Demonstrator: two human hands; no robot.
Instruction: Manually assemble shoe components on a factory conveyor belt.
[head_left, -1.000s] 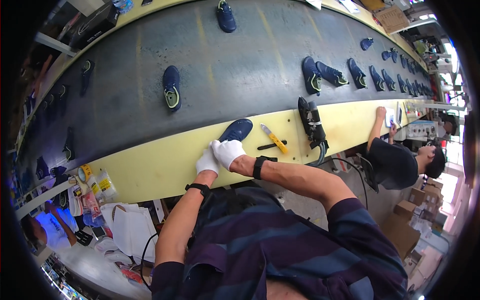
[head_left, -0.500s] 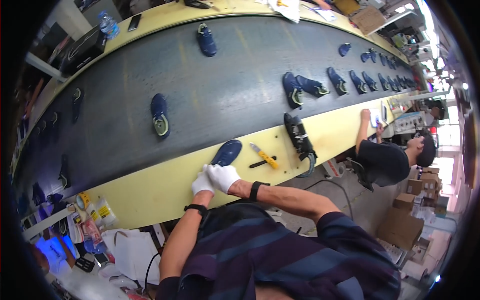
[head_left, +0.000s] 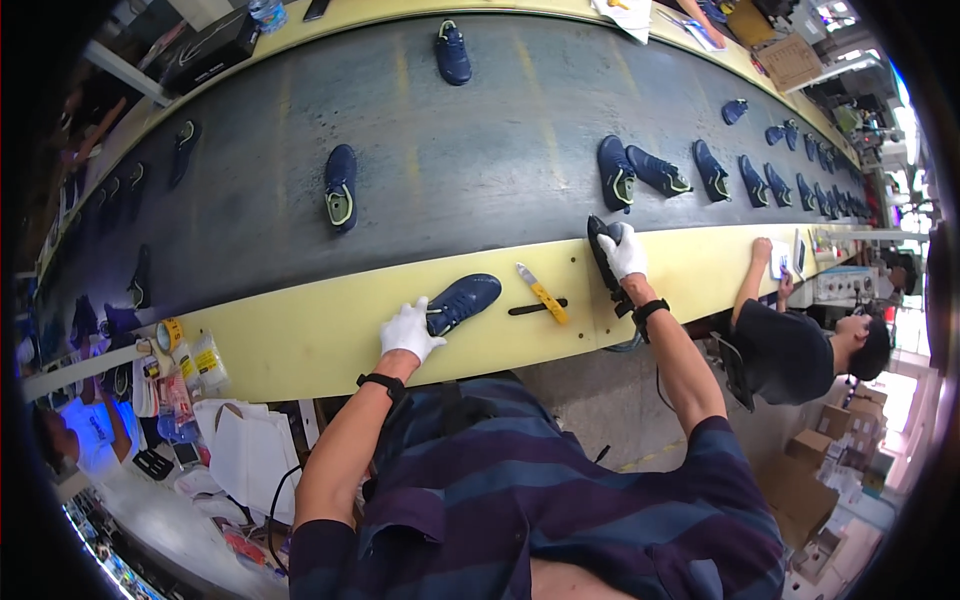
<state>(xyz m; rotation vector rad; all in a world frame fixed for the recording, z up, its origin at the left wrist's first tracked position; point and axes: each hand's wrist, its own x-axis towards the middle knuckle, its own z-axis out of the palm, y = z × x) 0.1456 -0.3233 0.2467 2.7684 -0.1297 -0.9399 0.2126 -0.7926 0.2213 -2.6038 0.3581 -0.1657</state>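
Note:
A navy shoe (head_left: 466,301) lies on the pale yellow bench, its toe pointing right and away from me. My left hand (head_left: 408,332), in a white glove, holds it by the heel end, and the fingers partly cover the collar. Further right, my white-gloved right hand (head_left: 627,253) is closed around a black corded hand tool (head_left: 602,240) near the belt's edge; the glove hides its middle, so its exact kind is unclear. Between the hands lie a yellow utility knife (head_left: 545,297), blade extended, and a thin black stick (head_left: 526,309) partly under it.
Beyond the bench runs a wide dark conveyor belt (head_left: 480,150) carrying several navy shoes, one (head_left: 341,188) fairly close. A tape roll (head_left: 169,333) and packets lie at the bench's left end. A co-worker (head_left: 795,345) sits at the right, hands on the bench.
My right hand has left the shoe and moved right onto the black tool. My left hand stays at the shoe's heel, and the shoe has turned more sideways. The view has shifted.

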